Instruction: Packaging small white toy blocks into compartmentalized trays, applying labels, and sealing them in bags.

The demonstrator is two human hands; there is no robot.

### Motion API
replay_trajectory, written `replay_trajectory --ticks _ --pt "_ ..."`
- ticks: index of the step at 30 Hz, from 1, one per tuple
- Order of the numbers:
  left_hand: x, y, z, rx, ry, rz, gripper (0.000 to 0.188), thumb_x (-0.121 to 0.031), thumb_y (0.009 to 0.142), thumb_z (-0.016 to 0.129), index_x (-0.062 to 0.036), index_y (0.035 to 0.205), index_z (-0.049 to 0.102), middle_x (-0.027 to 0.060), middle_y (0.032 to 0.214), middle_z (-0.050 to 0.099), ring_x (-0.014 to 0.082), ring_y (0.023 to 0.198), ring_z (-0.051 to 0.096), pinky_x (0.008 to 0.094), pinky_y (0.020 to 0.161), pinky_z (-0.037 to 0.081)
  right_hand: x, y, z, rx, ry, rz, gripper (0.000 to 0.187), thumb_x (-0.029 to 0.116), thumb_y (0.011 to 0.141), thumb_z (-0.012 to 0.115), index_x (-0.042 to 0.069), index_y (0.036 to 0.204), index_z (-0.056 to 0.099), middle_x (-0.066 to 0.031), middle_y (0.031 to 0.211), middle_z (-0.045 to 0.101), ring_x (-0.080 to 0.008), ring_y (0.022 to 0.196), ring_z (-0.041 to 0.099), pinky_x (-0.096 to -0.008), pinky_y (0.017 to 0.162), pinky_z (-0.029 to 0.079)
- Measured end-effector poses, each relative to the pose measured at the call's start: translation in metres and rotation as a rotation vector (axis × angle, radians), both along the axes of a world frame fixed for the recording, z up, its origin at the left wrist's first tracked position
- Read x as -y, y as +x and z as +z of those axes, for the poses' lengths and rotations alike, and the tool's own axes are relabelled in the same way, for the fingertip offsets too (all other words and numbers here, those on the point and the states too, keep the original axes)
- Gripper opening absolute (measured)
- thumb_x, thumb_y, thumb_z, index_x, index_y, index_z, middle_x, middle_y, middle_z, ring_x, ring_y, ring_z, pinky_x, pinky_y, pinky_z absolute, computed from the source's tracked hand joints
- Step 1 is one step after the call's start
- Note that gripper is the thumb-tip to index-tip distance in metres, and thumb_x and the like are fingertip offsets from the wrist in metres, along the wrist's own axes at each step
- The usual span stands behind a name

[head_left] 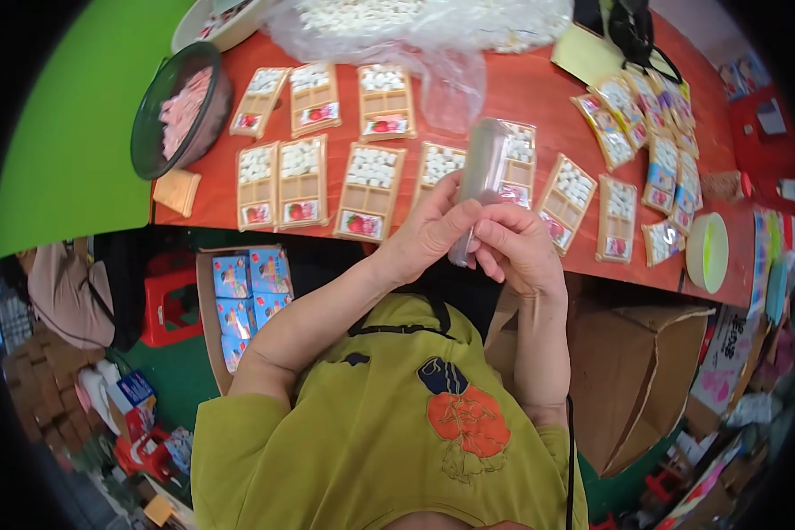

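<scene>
Upright in front of me I hold a stack of clear plastic covers, long and narrow. My left hand is closed around its left side, the thumb across the front. At the lower right edge of the stack, my right hand pinches with thumb and fingers; whether a single cover is between them is hard to see. Behind the hands lies a tan compartment tray with white pieces, partly hidden. More such trays, each with white pieces and a small red-printed packet, stand in two rows, among them one tray to the left.
A dark bowl of pink packets and a stack of tan trays are at the left. A plastic bag of white pieces lies at the back. Filled packs and a pale green bowl sit right. Cardboard boxes stand below.
</scene>
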State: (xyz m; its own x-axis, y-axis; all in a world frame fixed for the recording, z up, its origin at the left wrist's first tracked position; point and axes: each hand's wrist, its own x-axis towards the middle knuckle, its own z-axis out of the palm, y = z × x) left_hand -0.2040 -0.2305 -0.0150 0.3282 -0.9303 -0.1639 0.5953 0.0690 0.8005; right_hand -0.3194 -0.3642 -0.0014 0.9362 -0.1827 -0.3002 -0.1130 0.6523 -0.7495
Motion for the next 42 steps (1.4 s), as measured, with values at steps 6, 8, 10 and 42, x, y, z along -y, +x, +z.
replay_trajectory --ticks 6,8,10,42 --pt "-0.036 0.030 0.005 0.048 0.006 0.249 0.078 -0.050 0.092 0.065 -0.0017 0.143 0.031 0.0081 0.118 0.056 0.0117 0.098 0.061 0.0262 0.084 0.052 -0.031 0.054 0.007 -0.050 -0.130 0.099 0.010 0.011 0.092 0.065 0.001 0.094 0.065 -0.0022 0.072 0.061 -0.0095 0.050 0.052 -0.0209 0.042 0.037" --pt "-0.047 0.042 0.004 0.048 0.044 0.287 0.074 -0.047 0.092 0.065 -0.0010 0.141 0.033 0.0082 0.118 0.055 0.0115 0.100 0.059 0.0262 0.083 0.052 -0.040 0.069 0.010 -0.049 -0.179 0.116 0.010 0.012 0.092 0.065 0.002 0.093 0.064 -0.0013 0.074 0.060 -0.0087 0.054 0.052 -0.0210 0.047 0.039" --pt "-0.052 0.054 0.005 0.002 0.096 0.346 0.066 -0.041 0.093 0.064 0.0002 0.136 0.037 0.0089 0.117 0.054 0.0110 0.100 0.059 0.0257 0.077 0.053 -0.048 0.083 0.011 -0.050 -0.231 0.127 0.010 0.013 0.092 0.065 0.003 0.092 0.063 -0.0003 0.075 0.059 -0.0079 0.058 0.052 -0.0211 0.052 0.040" --pt "-0.067 0.126 -0.003 -0.066 0.011 0.541 0.070 -0.044 0.093 0.065 -0.0024 0.138 0.032 0.0115 0.116 0.054 0.0167 0.097 0.063 0.0304 0.065 0.060 -0.017 0.168 0.001 -0.343 -0.635 -0.109 0.013 0.012 0.088 0.054 0.000 0.091 0.057 -0.0109 0.081 0.063 -0.0155 0.067 0.063 -0.0267 0.056 0.055"
